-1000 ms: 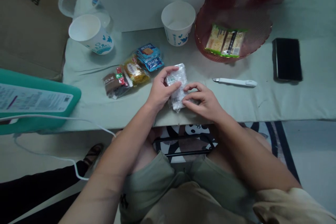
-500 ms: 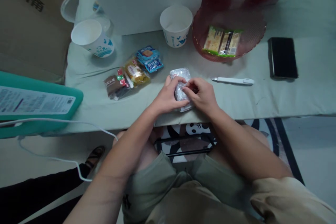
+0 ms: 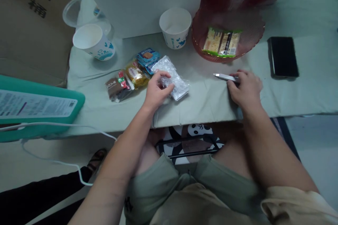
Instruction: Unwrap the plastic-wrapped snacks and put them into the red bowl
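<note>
Near the centre of our view, our left hand (image 3: 158, 89) clasps a flat, rectangular, clear bubble-wrapped package (image 3: 179, 83), glossy and crinkled, slanting from eleven to five o'clock. Our fingers cover its eight-o'clock edge; we cannot make out its contents. At its three o'clock, our right hand (image 3: 245, 86) closes on a slim white cutter (image 3: 224, 76), hiding its rear.

Cloth-covered table (image 3: 315, 89) above pale floor (image 3: 314, 151)

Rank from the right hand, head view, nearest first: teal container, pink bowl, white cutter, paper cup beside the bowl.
1. White cutter, in right hand
2. Pink bowl, just beyond
3. Paper cup, farther left
4. Teal container, far left
</note>
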A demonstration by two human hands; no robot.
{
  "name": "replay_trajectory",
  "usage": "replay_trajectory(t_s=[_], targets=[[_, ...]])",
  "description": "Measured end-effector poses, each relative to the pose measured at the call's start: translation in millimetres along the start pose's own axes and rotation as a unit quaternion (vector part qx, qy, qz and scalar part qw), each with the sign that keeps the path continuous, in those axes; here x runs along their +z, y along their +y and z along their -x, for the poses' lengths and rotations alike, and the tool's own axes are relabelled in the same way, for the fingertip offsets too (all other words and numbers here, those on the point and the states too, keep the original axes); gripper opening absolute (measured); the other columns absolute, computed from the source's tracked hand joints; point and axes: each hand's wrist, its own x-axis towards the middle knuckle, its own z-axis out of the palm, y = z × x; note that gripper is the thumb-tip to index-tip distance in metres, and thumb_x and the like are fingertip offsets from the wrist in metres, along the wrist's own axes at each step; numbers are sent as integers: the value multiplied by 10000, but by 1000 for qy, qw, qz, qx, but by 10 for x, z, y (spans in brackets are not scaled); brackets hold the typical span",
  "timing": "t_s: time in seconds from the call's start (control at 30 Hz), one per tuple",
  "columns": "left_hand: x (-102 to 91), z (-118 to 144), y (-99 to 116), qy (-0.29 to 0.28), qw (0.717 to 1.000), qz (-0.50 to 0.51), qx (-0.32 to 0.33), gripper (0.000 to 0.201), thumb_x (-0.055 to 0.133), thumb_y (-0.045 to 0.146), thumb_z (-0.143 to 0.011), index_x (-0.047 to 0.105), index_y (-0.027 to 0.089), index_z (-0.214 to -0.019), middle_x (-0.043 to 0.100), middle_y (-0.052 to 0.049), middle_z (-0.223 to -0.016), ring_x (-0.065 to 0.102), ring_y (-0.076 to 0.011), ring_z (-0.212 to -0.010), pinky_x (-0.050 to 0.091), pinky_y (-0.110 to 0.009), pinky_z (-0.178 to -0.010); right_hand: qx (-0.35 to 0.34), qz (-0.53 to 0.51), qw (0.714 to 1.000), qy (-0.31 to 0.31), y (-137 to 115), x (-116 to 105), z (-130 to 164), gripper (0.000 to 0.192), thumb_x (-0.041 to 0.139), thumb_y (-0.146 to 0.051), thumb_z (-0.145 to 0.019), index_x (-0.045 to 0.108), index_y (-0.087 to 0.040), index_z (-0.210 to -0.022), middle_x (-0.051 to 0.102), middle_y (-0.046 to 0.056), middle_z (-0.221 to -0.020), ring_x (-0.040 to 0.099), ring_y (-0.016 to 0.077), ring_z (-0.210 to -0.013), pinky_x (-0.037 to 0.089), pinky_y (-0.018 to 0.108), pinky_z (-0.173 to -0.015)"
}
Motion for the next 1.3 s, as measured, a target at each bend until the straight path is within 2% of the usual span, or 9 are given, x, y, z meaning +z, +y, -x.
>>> replay_trajectory(t_s=[0.17,0.3,0.43,0.53,0.7,0.93,1.1,1.2,1.3], targets=[[45,-10,-2,23,1000,14,0,296,702,237,-707,554,226,-962,595,-23,-1094,510,-100,-732,424,-224,-636,-32,-174,984,-31,-424,-64,209,243,573,-418,-886,683,-248,-1020,693,77,-877,645,248,-806,509,449,-823],[136,0,-59,27,999,22,33,327,699,202,-716,503,232,-976,596,-30,-1155,535,-90,-740,434,-211,-645,15,-421,887,-189,-958,25,453,369,580,-570,-899,645,-216,-983,635,-1,-699,495,121,-491,415,285,-502],[235,25,-135,18,997,12,78,328,732,232,-751,488,243,-970,580,16,-945,470,-70,-609,376,-207,-567,76,-500,829,-239,-1227,145,456,408,627,-598,-849,621,-191,-884,638,-7,-681,469,78,-454,357,237,-444],[276,30,-167,-3,995,-3,96,335,758,303,-775,491,243,-969,568,21,-909,468,-68,-590,380,-208,-552,91,-460,853,-228,-1236,153,367,367,617,-543,-848,644,-177,-825,642,2,-656,480,81,-461,346,241,-460],[198,-68,-239,30,993,14,117,459,785,516,-782,494,236,-1001,590,-44,-1140,593,-104,-762,495,-226,-650,24,-293,928,-230,-1086,40,345,365,581,-493,-861,682,-174,-714,604,14,-571,510,121,-531,341,275,-545],[-169,-297,-413,148,981,57,113,687,796,737,-697,456,284,-1085,538,-26,-1056,608,-151,-846,520,-266,-692,-17,-182,935,-303,-777,-124,366,408,534,-521,-878,705,-187,-717,633,30,-588,549,159,-582,368,302,-614],[40,-135,-381,130,987,41,89,696,704,671,-849,296,375,-1330,546,-48,-1135,656,-190,-995,574,-329,-816,-30,-56,990,-123,-511,-74,150,304,590,-431,-858,763,-193,-936,724,107,-849,623,251,-763,423,372,-711],[236,26,-255,81,993,3,80,756,687,540,-921,165,404,-1450,541,-84,-1269,673,-195,-1078,585,-365,-894,-47,27,997,-52,-406,-17,57,286,589,-344,-856,756,-192,-1032,726,160,-1004,643,336,-942,447,460,-813],[208,74,-154,41,994,-34,99,827,716,455,-914,126,425,-1493,540,-96,-1334,684,-200,-1089,594,-370,-899,-71,15,997,-4,-398,-13,63,366,535,-234,-837,713,-199,-1155,709,176,-1155,629,368,-1088,442,534,-923]])
